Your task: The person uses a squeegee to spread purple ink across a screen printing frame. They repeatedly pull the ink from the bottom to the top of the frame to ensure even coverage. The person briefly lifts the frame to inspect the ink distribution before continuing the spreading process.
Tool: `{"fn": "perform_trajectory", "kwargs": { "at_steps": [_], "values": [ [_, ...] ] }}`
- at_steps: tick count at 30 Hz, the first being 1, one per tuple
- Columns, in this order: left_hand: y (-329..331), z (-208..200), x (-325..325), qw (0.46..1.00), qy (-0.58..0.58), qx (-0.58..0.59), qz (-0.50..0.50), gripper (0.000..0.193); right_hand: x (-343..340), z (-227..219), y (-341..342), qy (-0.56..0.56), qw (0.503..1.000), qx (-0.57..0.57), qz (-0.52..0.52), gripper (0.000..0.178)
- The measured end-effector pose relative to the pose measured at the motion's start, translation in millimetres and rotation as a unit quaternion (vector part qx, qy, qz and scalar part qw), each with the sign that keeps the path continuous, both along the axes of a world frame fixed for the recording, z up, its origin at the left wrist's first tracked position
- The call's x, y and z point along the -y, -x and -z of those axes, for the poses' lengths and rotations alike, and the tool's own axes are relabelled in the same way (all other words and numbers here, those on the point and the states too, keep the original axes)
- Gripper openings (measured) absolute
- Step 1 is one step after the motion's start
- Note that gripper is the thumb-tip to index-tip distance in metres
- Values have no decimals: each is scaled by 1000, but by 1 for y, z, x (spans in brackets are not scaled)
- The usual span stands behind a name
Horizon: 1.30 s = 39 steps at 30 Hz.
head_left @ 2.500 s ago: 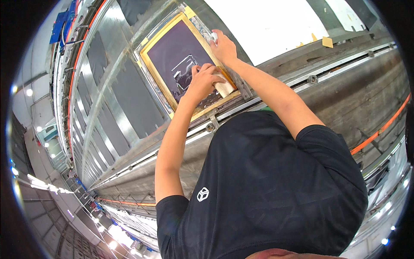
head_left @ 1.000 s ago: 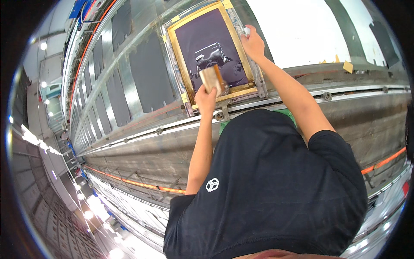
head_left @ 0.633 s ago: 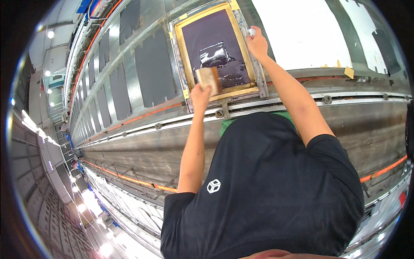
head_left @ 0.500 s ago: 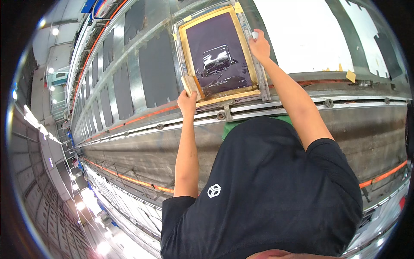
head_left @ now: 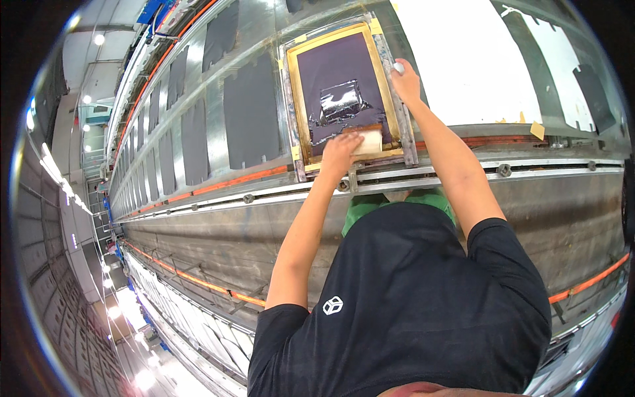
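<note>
A screen-printing frame (head_left: 331, 38) with yellow edges lies on the long table, its dark purple mesh (head_left: 331, 66) carrying a shiny pool of dark ink (head_left: 340, 99). My left hand (head_left: 338, 156) is closed on a squeegee (head_left: 370, 141) with a pale wooden handle and a brown blade. The squeegee lies crosswise at the frame's near end, below the ink; whether its blade touches the mesh I cannot tell. At the frame's right side, my right hand (head_left: 407, 85) is wrapped round a white knob-like handle (head_left: 398, 67).
Dark grey fabric pieces (head_left: 251, 109) lie in rows to the left. A large white sheet (head_left: 469, 73) lies to the right, with a small yellow card (head_left: 537, 131) near its corner. A metal rail (head_left: 456, 169) with stops runs along the table's near edge.
My left hand has brought the squeegee from the frame's left edge over to its near end and turned it crosswise. My right hand stays on the white handle. The whole view has shifted slightly.
</note>
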<state>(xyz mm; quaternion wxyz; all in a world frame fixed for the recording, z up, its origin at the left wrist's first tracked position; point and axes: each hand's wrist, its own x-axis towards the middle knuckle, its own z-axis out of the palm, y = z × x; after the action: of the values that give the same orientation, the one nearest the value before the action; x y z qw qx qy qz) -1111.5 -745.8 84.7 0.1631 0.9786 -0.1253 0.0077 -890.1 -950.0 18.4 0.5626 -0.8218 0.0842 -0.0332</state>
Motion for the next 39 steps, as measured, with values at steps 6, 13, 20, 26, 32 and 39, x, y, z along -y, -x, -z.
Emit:
{"fn": "perform_trajectory", "kwargs": {
  "at_steps": [6, 13, 20, 26, 32, 39],
  "values": [
    [37, -13, -50, 999, 5, -23, 44, 58, -2, -15, 8, 1, 1000, 12, 8, 43],
    [-32, -27, -85, 957, 166, -162, -171, 42, 4, 5, 0, 84, 996, 20, 12, 46],
    [-111, -7, -89, 887, 105, -450, 17, 47, 19, -3, 7, 127, 991, -20, -39, 55],
    [-162, -27, -105, 806, 202, -556, 18, 58, -5, -36, 9, 245, 944, 208, -68, 60],
    [-191, -32, -91, 987, 87, -132, -8, 38, -71, -92, -30, 285, 867, 42, -406, 56],
    [-73, 7, -55, 991, 116, 54, -40, 35, -58, -57, 93, 279, 857, 161, -403, 54]
  ]
}}
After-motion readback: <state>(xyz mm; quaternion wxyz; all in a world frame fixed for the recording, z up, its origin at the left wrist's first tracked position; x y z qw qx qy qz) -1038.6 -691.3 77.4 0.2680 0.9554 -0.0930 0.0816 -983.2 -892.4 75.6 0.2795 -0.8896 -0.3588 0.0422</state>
